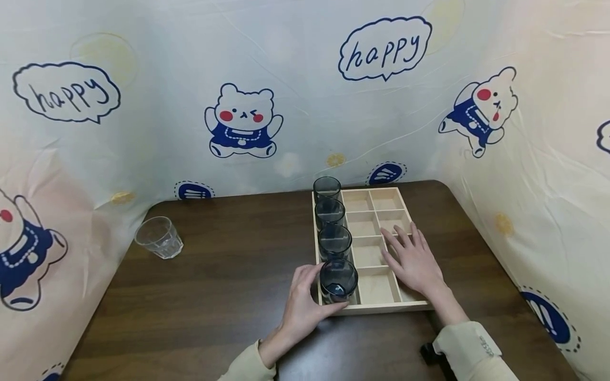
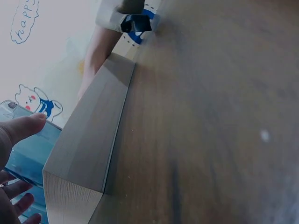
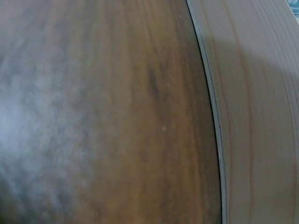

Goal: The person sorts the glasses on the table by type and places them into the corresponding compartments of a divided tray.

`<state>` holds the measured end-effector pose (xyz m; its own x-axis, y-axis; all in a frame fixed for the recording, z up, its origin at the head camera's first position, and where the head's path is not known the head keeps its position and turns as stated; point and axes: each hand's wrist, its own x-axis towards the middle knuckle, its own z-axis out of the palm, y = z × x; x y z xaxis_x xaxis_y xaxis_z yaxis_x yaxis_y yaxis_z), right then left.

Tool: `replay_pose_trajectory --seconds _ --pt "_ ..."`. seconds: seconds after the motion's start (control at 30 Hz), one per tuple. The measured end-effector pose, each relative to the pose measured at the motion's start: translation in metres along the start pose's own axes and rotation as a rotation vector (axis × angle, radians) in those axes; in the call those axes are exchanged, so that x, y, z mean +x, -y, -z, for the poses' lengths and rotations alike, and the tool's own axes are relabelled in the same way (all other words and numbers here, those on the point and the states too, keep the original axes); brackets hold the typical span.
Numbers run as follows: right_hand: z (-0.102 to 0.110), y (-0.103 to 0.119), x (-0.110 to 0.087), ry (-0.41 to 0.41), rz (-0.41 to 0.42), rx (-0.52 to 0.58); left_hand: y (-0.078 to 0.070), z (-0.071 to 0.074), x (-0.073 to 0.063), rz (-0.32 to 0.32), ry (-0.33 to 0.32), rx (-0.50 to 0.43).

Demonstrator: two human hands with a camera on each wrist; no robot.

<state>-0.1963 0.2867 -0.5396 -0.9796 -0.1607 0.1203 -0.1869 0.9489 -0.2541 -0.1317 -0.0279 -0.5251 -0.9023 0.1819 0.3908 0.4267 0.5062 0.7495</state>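
Note:
Four compartments would exceed a plain count, so several dark tinted glasses stand upright in the left column of a pale wooden divided box. My left hand grips the nearest dark glass, thumb at the front and fingers around its left side. In the left wrist view the thumb lies on this bluish glass, beside the box's outer wall. My right hand rests with spread fingers over the box's right side. The right wrist view shows only the box wall and tabletop, no hand.
A clear glass stands apart at the left of the brown table. Behind and beside the table hangs a printed curtain. A black object is near the right sleeve.

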Motion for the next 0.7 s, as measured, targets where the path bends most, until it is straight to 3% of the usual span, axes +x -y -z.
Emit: replay_pose_trajectory --seconds 0.37,0.53,0.7 --pt "0.0033 -0.0002 0.0000 0.020 -0.006 0.002 0.0055 0.0022 0.0029 -0.193 -0.038 0.215" --pt "0.0042 -0.0014 0.0013 0.010 0.003 -0.005 0.0040 0.0042 0.0029 -0.212 -0.021 0.296" --pt "0.0036 -0.0006 0.0003 0.016 0.007 -0.004 0.0001 0.0102 0.0008 -0.189 0.052 0.359"
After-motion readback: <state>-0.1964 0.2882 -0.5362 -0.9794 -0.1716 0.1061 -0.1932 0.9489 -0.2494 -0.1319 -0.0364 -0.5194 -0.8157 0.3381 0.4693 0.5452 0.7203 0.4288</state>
